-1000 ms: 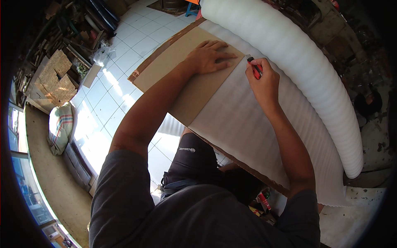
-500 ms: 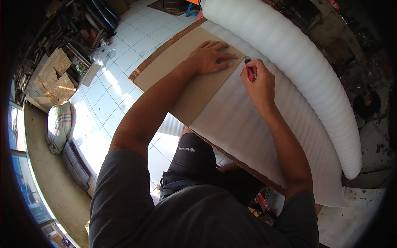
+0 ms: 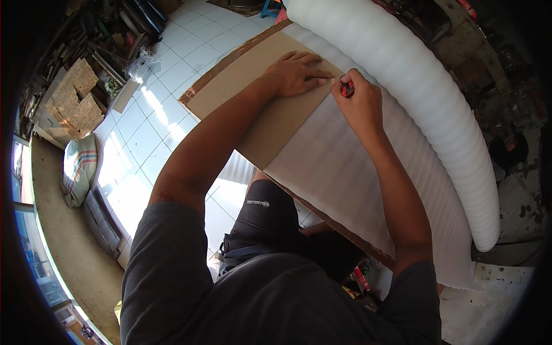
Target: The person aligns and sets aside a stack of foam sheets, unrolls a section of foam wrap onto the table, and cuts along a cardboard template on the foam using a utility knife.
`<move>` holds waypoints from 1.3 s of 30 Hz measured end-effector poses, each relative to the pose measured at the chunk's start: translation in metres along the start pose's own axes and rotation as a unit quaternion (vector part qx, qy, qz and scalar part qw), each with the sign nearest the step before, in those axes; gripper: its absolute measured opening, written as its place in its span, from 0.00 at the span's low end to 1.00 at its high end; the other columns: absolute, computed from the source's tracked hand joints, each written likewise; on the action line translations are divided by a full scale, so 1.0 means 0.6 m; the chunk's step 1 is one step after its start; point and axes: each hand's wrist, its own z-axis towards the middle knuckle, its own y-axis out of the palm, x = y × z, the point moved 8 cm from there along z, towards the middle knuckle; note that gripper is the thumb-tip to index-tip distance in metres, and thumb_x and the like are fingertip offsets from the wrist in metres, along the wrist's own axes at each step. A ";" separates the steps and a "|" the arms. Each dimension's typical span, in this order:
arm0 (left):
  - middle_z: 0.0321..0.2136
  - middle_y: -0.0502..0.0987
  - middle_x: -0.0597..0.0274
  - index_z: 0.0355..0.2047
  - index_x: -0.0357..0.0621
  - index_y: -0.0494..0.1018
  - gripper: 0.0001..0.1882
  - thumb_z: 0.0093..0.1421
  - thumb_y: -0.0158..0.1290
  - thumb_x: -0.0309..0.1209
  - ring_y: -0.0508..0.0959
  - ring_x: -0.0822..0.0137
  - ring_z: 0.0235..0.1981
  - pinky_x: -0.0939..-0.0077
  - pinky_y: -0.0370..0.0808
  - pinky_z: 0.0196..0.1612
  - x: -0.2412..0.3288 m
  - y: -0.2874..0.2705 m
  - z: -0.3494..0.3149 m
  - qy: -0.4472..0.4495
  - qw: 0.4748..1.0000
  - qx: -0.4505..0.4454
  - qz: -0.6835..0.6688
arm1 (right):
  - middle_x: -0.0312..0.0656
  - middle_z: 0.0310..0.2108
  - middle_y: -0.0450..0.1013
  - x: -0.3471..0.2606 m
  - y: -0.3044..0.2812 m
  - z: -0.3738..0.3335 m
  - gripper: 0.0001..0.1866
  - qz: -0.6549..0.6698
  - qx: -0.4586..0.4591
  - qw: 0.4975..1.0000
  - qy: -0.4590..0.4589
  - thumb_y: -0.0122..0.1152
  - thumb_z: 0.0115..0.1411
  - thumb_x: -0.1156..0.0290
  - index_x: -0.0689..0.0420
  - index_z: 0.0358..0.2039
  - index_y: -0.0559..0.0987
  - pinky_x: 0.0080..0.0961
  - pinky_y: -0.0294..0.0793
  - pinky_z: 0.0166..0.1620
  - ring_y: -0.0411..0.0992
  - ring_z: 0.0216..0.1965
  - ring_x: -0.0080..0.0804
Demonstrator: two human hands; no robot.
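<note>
A brown rectangular board [image 3: 270, 129] lies on a white foam sheet [image 3: 339, 161], which is spread over a wooden panel [image 3: 345, 231] with a rough brown edge. My left hand [image 3: 296, 75] presses flat on the board near its right edge, fingers stretched out. Just right of that edge, my right hand [image 3: 361, 100] is closed around a red and black utility knife [image 3: 347, 89]. Its fingertips are close to the left hand's, beside the board's edge. The blade cannot be made out. Beyond both hands the foam continues into a thick white roll [image 3: 414, 75].
White tiles [image 3: 146, 138] cover the floor to the left. Wood scraps and a chipboard piece [image 3: 72, 100] lean at the far left, above a striped sack [image 3: 79, 169]. My knee [image 3: 267, 210] is under the panel's near edge. Cluttered items fill the right.
My right hand has rotated and shifted slightly, bringing its fingertips nearer the board's edge. The knife's handle now shows mostly end-on. My left hand's fingers have drawn closer together.
</note>
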 end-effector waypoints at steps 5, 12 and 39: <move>0.71 0.67 0.50 0.65 0.71 0.78 0.24 0.75 0.45 0.55 0.65 0.50 0.74 0.51 0.55 0.78 0.013 -0.011 -0.003 0.028 0.999 0.028 0.020 | 0.48 0.24 0.79 -0.024 0.002 -0.008 0.17 -0.005 -0.003 1.000 -0.004 0.74 0.63 0.61 0.60 0.31 0.77 0.42 0.79 0.33 0.81 0.27 0.50; 0.72 0.66 0.52 0.67 0.74 0.77 0.24 0.75 0.45 0.52 0.64 0.51 0.74 0.51 0.53 0.79 0.014 -0.013 -0.003 0.018 1.000 0.015 0.016 | 0.45 0.22 0.78 -0.064 0.005 -0.038 0.18 -0.009 -0.005 0.999 -0.039 0.77 0.60 0.61 0.58 0.30 0.75 0.41 0.79 0.31 0.80 0.25 0.46; 0.73 0.66 0.59 0.69 0.83 0.73 0.24 0.76 0.40 0.55 0.62 0.52 0.75 0.50 0.50 0.80 0.013 -0.011 -0.001 0.017 0.999 -0.003 0.031 | 0.44 0.23 0.75 -0.170 0.031 -0.145 0.22 -0.001 -0.038 0.996 -0.083 0.78 0.59 0.57 0.57 0.32 0.74 0.32 0.80 0.25 0.80 0.21 0.41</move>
